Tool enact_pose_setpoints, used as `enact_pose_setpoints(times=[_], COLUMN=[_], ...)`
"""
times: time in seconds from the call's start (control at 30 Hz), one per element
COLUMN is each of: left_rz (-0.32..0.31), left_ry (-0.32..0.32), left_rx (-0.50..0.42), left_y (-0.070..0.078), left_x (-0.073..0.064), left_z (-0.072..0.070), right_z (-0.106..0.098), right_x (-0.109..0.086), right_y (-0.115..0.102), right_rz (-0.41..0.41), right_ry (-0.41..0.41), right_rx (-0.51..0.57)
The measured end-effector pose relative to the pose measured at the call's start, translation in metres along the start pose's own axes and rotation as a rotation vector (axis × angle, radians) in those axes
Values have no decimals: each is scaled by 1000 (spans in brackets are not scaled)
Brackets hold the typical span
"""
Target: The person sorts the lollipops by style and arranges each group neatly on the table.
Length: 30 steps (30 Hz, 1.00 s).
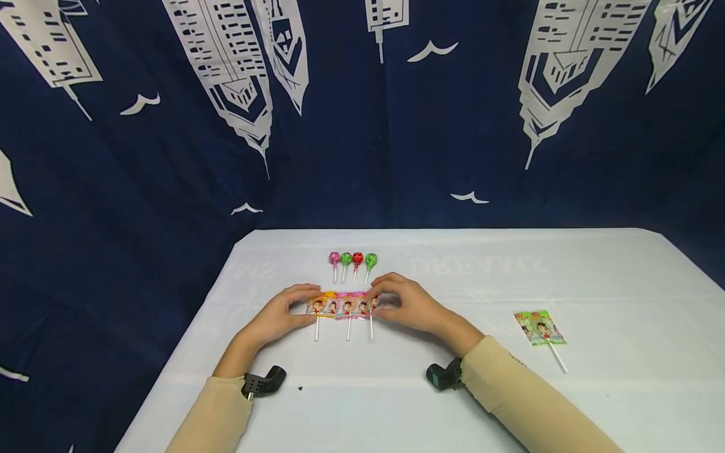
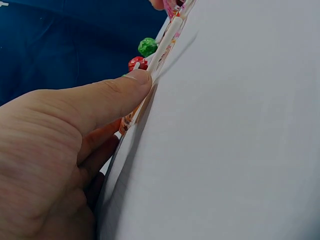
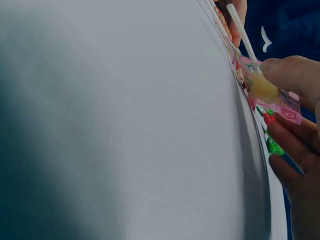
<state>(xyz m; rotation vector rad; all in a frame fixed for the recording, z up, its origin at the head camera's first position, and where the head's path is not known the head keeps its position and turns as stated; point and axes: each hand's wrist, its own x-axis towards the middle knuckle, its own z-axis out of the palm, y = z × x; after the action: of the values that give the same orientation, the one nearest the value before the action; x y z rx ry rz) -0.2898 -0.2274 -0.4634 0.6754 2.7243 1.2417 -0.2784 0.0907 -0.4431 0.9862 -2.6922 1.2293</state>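
Left hand (image 1: pixel 277 316) and right hand (image 1: pixel 409 304) pinch opposite ends of three wrapped lollipops (image 1: pixel 343 306), squaring their row; four round lollipops (image 1: pixel 352 259) lie beyond the fingertips.

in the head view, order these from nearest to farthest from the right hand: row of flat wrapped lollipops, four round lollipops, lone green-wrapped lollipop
1. Row of flat wrapped lollipops: touching the right hand, on its left.
2. Four round lollipops: just behind, toward the curtain.
3. Lone green-wrapped lollipop: off to the right, alone on the table.

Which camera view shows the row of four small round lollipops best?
The head view: all four round lollipops stand clear behind the hands. The left wrist view catches only a green and a red one past the thumb; the right wrist view shows just red and green scraps.
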Motion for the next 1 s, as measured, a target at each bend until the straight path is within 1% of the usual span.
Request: enact_pose_setpoints(times=[0.17, 0.3, 0.4, 0.53, 0.67, 1.0], left_rz=[11, -14, -21, -11, -13, -7], left_ry=[1, -2, -3, -5, -7, 0], left_rx=[10, 3, 0, 2, 3, 4], left_y=[0, 1, 2, 3, 3, 2], left_x=[-1, -1, -1, -1, -1, 0], left_z=[-1, -1, 0, 0, 0, 1], right_z=[1, 2, 3, 3, 3, 3], right_x=[0, -1, -1, -2, -2, -3], right_y=[2, 6, 7, 7, 8, 8], right_rz=[0, 12, 15, 16, 14, -11], right_ry=[-1, -13, -21, -21, -20, -12], right_rx=[-36, -70, -92, -96, -98, -91])
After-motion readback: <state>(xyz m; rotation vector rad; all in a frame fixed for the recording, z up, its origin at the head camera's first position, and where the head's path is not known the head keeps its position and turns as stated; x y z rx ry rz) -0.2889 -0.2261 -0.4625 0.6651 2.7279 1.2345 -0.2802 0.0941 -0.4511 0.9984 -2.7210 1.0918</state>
